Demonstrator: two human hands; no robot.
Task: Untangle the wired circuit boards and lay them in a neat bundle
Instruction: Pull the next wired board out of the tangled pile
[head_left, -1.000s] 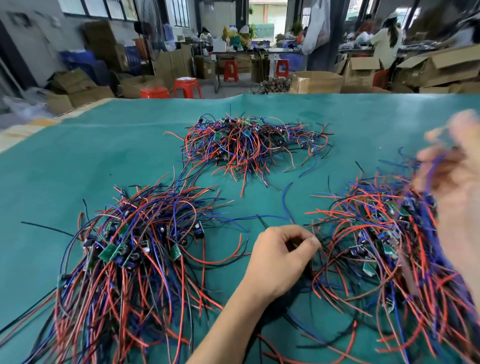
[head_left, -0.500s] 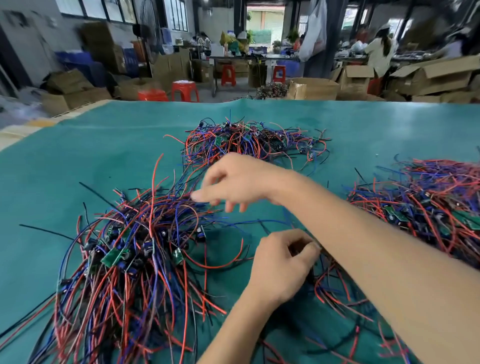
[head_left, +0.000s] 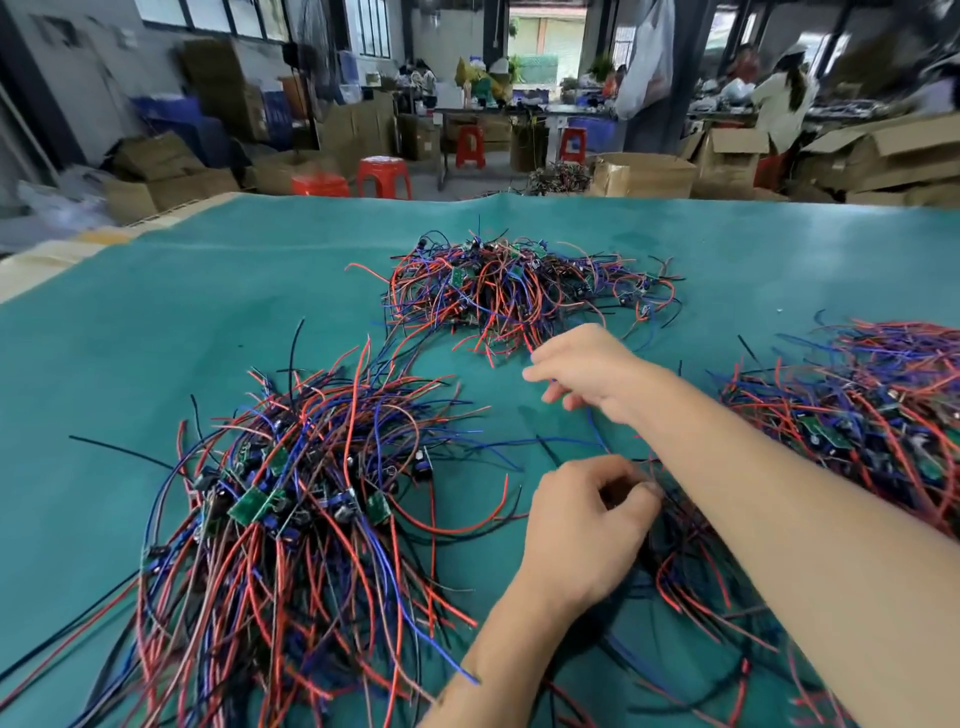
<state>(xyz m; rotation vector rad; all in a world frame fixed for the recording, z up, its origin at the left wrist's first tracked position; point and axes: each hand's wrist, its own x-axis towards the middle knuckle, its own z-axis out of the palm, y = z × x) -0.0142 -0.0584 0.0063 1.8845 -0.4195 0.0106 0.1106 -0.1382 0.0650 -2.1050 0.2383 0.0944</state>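
One wide-angle view only, worn on the head. The green table (head_left: 156, 364) is looked down on from close above its near edge, facing forward; the far workshop is caught along the top.

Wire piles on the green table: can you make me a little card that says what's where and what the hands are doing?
table: green mat
left pile: wires and small green boards, roughly combed one way
far pile: tangled heap
right pile: tangled heap, partly behind the right arm
wire colours: red, blue, black
left hand: fingers curled, pinching wires near the middle
right hand: reaching across, fingers loosely extended above the mat; a blue wire runs under it, grip unclear
background: cardboard boxes, red stools, people at a bench
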